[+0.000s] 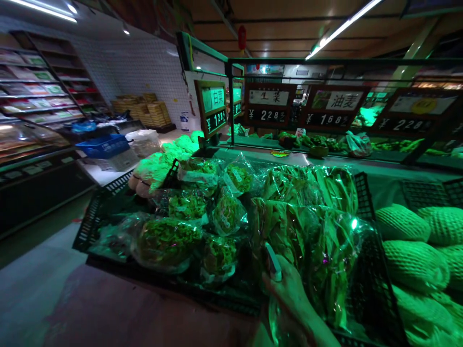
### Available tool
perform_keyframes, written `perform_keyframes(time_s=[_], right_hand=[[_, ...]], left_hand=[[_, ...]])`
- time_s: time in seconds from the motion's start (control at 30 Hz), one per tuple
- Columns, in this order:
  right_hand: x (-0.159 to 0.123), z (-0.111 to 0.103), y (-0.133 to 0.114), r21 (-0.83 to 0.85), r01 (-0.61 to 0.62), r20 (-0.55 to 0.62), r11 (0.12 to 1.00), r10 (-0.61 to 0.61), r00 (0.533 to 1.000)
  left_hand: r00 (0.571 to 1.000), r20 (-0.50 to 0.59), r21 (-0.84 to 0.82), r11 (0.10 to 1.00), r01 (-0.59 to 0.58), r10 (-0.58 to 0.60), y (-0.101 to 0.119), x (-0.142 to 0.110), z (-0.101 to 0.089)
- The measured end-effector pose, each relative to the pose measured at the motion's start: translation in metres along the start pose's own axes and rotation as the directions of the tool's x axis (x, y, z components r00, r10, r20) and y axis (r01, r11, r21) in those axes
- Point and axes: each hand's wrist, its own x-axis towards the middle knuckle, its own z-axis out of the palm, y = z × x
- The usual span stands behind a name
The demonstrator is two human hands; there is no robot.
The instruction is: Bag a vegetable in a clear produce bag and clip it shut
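My right hand (287,286) reaches in from the bottom right, its fingers closed around a small elongated object (273,262) with a pale edge and a darker face; its kind is unclear. Shiny clear plastic (274,323) hangs below that hand. Just beyond it, bagged long-leaf greens (282,226) lie in a black plastic crate (85,231). More bagged long-leaf greens (331,270) are to its right. Left of the hand are several bags of curly lettuce (168,241). I cannot make out a left hand; a pale shape at the bottom edge is blurred.
Napa cabbages (173,154) are piled behind the crate at left. Round produce in foam netting (415,265) fills the right side. Framed price signs (269,106) hang at the back. A blue basket (103,146) and a chilled display case (36,164) stand across the aisle.
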Motion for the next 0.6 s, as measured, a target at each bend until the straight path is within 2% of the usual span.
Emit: perform_keyframes(time_s=[0.13,0.23,0.33,0.47,0.6], right_hand=[[0.028,-0.007,-0.020,0.022,0.006,-0.112,1.000,-0.003,0.994],[0.050,-0.016,-0.033,0.086,0.052,-0.149,0.995,-0.039,0.988],[0.078,-0.034,-0.050,0.113,0.068,-0.187,0.991,-0.046,0.981],[0.124,-0.064,-0.078,0.055,0.033,-0.245,0.998,-0.019,0.969],[0.176,-0.089,-0.095,0.058,0.014,-0.286,0.998,0.003,0.958]], left_hand=[[0.999,-0.037,0.045,0.999,-0.003,0.005,0.000,0.032,-0.018],[0.993,-0.016,0.064,0.991,-0.118,0.119,0.007,0.056,-0.029],[0.966,-0.002,0.062,0.964,-0.259,0.259,0.027,0.074,-0.043],[0.958,-0.026,0.121,0.952,-0.280,0.285,0.066,0.095,-0.065],[0.949,-0.094,0.091,0.952,-0.294,0.302,0.094,0.123,-0.081]])
